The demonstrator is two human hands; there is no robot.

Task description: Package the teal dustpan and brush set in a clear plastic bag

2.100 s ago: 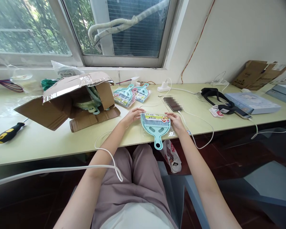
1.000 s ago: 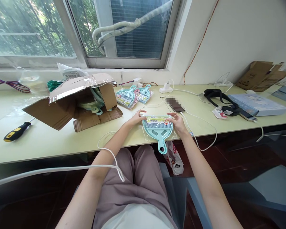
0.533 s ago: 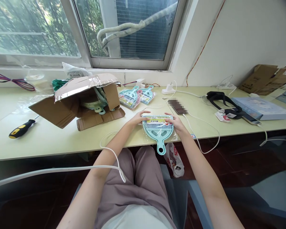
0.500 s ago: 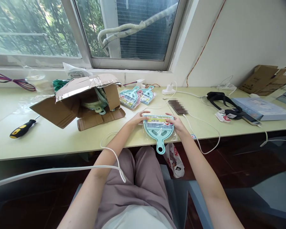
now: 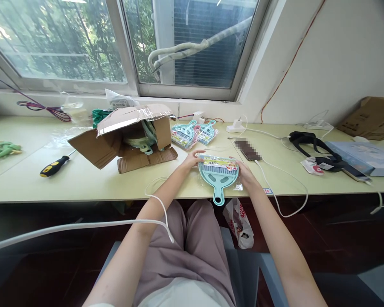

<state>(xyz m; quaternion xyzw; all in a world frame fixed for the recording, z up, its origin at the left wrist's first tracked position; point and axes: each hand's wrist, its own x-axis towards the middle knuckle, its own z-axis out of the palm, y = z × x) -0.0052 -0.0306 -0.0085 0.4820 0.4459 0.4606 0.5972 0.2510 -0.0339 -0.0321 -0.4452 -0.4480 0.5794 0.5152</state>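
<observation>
A small teal dustpan-and-brush set (image 5: pixel 218 175) in clear plastic wrap lies at the near edge of the pale green table (image 5: pixel 83 181), its handle hanging over the edge. My left hand (image 5: pixel 192 158) grips the top left corner of the pack. My right hand (image 5: pixel 245 174) holds its right side. Both hands rest on the tabletop.
An open cardboard box (image 5: pixel 124 134) lies on its side to the left, with more teal items inside. Two more wrapped dustpan sets (image 5: pixel 193 133) lie behind. A screwdriver (image 5: pixel 54 165), a phone (image 5: pixel 247 149) on a white cable, a black strap (image 5: pixel 310 143) and a flat box (image 5: pixel 363 153) lie around.
My head has turned left and tipped, so more of the left table shows. The hands stay on the pack; the right hand has slid from its top corner down its right side.
</observation>
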